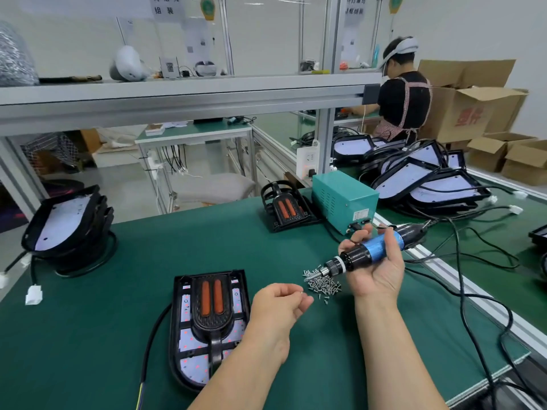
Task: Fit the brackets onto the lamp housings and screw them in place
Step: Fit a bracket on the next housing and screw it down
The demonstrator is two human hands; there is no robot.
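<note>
beside the screws [324, 284], right grip [376, 267] holds screwdriver [381, 247] palm up.

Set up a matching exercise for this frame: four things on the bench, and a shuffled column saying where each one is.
Things
1. electric screwdriver
2. loose screws
3. bracket with orange strips
4. teal power box

Places
A. at the far right corner of the green mat
B. lying on the nearest lamp housing
C. in the grip of the right hand
D. heaped on the mat below the driver's tip

Pairs: 1-C, 2-D, 3-B, 4-A
</note>
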